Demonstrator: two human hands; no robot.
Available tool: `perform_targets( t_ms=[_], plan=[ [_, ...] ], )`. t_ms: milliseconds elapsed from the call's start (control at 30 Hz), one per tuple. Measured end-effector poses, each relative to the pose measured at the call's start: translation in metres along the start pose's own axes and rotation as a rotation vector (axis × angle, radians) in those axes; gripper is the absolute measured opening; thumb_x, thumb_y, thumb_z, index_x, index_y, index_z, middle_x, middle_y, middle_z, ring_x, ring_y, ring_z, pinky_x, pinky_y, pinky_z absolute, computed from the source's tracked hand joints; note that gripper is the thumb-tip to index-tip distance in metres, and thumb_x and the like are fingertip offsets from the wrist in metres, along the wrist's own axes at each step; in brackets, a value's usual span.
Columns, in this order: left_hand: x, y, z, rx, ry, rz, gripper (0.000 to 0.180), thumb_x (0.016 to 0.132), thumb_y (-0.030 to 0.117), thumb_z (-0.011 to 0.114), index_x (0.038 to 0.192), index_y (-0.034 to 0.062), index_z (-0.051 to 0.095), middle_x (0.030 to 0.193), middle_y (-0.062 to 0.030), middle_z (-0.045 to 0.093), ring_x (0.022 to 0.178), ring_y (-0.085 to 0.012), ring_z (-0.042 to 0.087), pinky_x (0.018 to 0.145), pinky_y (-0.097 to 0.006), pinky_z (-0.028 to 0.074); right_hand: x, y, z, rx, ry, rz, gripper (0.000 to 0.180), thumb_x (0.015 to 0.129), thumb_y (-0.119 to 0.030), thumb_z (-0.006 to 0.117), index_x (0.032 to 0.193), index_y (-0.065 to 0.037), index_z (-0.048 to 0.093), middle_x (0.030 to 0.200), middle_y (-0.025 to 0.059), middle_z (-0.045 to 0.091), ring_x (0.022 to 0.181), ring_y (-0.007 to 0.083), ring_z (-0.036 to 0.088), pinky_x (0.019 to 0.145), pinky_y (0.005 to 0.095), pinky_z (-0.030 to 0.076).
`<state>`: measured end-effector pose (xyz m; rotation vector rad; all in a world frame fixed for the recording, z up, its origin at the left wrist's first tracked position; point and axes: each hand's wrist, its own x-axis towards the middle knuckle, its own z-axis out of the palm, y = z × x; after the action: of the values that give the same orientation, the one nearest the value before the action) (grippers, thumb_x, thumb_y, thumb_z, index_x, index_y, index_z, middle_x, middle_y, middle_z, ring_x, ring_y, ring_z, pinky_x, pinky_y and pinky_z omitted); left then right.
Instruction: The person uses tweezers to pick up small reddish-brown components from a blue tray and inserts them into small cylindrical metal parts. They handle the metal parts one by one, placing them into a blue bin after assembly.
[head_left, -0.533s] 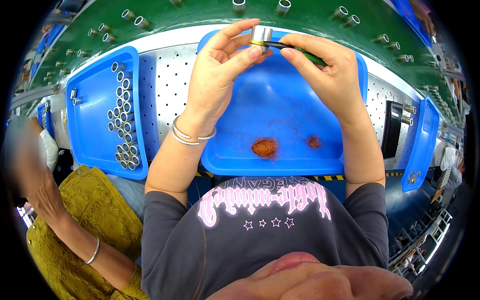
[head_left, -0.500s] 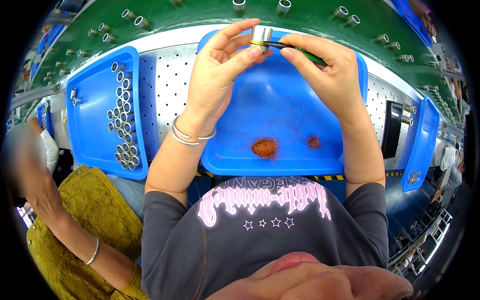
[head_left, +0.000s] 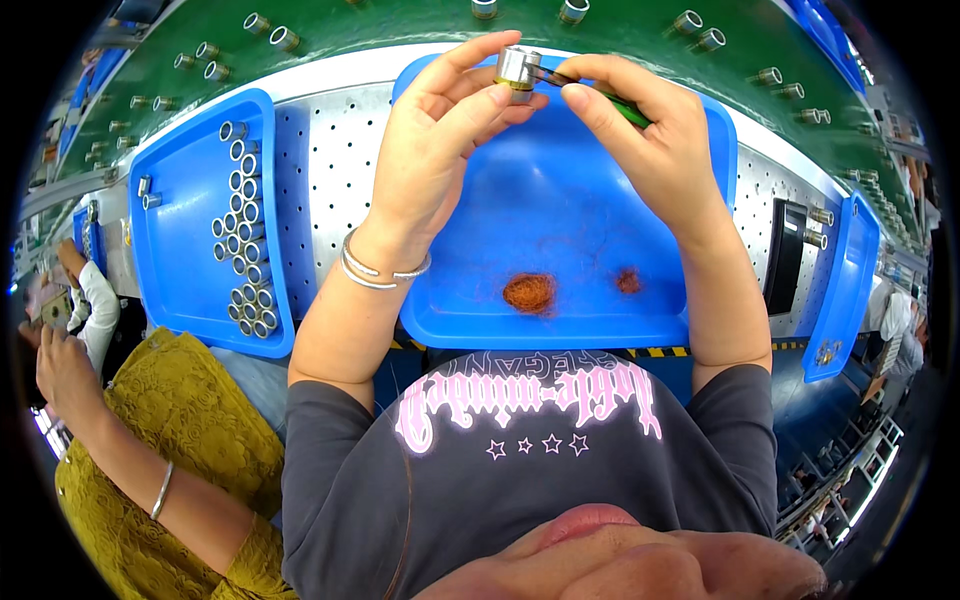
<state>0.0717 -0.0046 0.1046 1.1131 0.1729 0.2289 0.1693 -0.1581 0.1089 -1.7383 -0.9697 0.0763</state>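
Observation:
My left hand [head_left: 428, 130] holds a short metal cylinder [head_left: 518, 65] upright between thumb and fingers, above the far edge of the blue tray [head_left: 560, 335]. Around the cylinder's lower part runs a yellowish band. My right hand [head_left: 655, 135] pinches a slim tool with a green handle [head_left: 628, 111] and a dark, narrow tip. That tip meets the cylinder's right side, near its upper part; exact contact is too small to tell. In the tray's near half lie a tangled clump of fine copper-coloured wire [head_left: 528, 293] and a smaller clump [head_left: 627, 280].
To the left, another blue tray [head_left: 170, 260] holds several metal cylinders [head_left: 250, 213]. More cylinders stand on the green surface [head_left: 370, 40] beyond. A black flat object [head_left: 786, 255] and a third blue tray [head_left: 838, 300] are at right. A co-worker's hand [head_left: 68, 370] is at far left.
The tool tip has moved from the cylinder's banded lower part up to its higher bare side. Both hands have shifted slightly. The co-worker's forearm at left has moved.

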Motion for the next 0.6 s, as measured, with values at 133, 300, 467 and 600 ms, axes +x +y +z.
perform_targets(
  t_ms=[133,300,467,600],
  plan=[
    [0.000,0.000,0.000,-0.025,0.000,-0.019,0.046,0.085,0.012,0.060,0.127,0.0010,0.044,0.108,-0.0138,0.059,0.095,-0.0197,0.060,0.085,-0.029,0.047,0.001,-0.002,0.007,0.037,-0.044,0.046,0.015,0.076,-0.013,0.067,0.087,-0.003,0.064,0.077,0.0074,0.064,0.066,0.0187,0.060,0.060,0.0262,0.046],
    [0.002,-0.006,-0.004,0.046,-0.010,-0.041,0.045,0.085,0.012,0.059,0.126,0.0020,0.044,0.109,-0.0131,0.059,0.095,-0.0194,0.060,0.086,-0.029,0.047,0.003,0.003,0.005,0.009,-0.020,-0.098,0.015,0.072,-0.003,0.068,0.086,-0.001,0.063,0.079,0.0080,0.062,0.071,0.0172,0.059,0.061,0.0264,0.046],
    [0.000,-0.001,-0.002,-0.074,-0.020,-0.087,0.042,0.086,0.013,0.059,0.123,0.0019,0.046,0.108,-0.0124,0.059,0.097,-0.0208,0.060,0.087,-0.029,0.047,0.002,0.007,0.008,0.104,0.055,-0.102,0.010,0.078,0.001,0.064,0.087,0.002,0.060,0.084,0.0047,0.061,0.079,0.0101,0.058,0.067,0.0204,0.046],
    [0.001,-0.002,-0.004,-0.057,-0.029,-0.111,0.043,0.086,0.015,0.059,0.124,0.0018,0.045,0.107,-0.0126,0.060,0.097,-0.0221,0.061,0.086,-0.029,0.048,0.002,0.009,0.009,0.147,0.058,-0.107,0.009,0.080,0.002,0.062,0.089,0.002,0.061,0.089,0.0070,0.063,0.082,0.0110,0.059,0.072,0.0212,0.047]
  ],
)
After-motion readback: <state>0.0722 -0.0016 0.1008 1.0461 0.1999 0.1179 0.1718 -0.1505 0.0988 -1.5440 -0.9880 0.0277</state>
